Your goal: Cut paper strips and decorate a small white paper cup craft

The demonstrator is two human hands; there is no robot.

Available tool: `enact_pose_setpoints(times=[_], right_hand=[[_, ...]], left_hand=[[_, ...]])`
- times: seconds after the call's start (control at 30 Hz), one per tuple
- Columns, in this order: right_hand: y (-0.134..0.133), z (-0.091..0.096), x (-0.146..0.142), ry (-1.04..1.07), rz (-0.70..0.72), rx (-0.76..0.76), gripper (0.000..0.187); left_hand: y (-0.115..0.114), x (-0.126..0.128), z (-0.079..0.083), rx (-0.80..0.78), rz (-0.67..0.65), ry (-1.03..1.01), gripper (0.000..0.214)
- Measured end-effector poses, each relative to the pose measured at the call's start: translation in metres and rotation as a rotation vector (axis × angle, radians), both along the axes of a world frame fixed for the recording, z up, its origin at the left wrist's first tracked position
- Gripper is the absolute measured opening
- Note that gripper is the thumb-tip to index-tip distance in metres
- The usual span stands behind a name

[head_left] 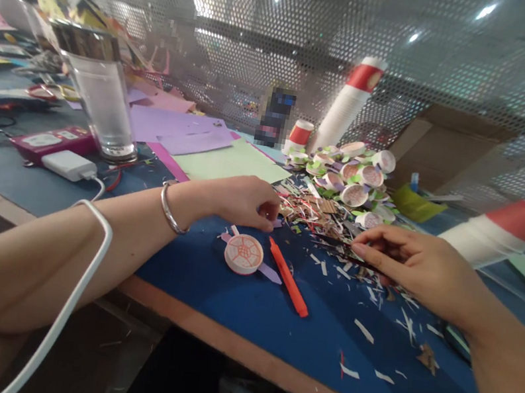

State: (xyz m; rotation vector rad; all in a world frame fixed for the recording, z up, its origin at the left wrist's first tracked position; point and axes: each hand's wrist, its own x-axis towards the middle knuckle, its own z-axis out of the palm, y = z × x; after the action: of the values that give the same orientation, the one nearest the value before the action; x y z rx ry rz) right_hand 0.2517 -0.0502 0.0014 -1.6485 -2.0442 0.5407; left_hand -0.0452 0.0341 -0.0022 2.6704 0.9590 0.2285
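Near the middle of the table, my left hand [254, 203] has its fingers curled, pinching a small piece of purple paper [279, 223]. My right hand [400, 260] is closed around dark scissors [335, 242], whose thin blades point left toward that paper; the handles are mostly hidden by the fingers. Below my left hand lies a round white paper disc [243, 253] with an orange web-like drawing and purple paper tabs at its sides. An orange marker [288, 277] lies just right of the disc, touching nothing held.
Paper scraps [313, 213] are strewn around my right hand. Behind them is a pile of finished-looking discs [354, 195]. Stacked paper cups [345, 110] lean at the back. A clear water bottle [103, 93], a purple box [52, 143] and a white cable [93, 262] are at left.
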Motion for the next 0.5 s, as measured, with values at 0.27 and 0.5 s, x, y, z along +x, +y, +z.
enact_pose_setpoints(times=[0.27, 0.5], right_hand=[[0.003, -0.010, -0.012, 0.033, 0.018, -0.023, 0.053], [0.011, -0.016, -0.006, -0.035, -0.040, 0.049, 0.042]], left_hand=[[-0.001, 0.000, 0.004, -0.018, -0.061, -0.009, 0.022], [0.009, 0.005, -0.006, 0.118, -0.071, 0.064, 0.030]])
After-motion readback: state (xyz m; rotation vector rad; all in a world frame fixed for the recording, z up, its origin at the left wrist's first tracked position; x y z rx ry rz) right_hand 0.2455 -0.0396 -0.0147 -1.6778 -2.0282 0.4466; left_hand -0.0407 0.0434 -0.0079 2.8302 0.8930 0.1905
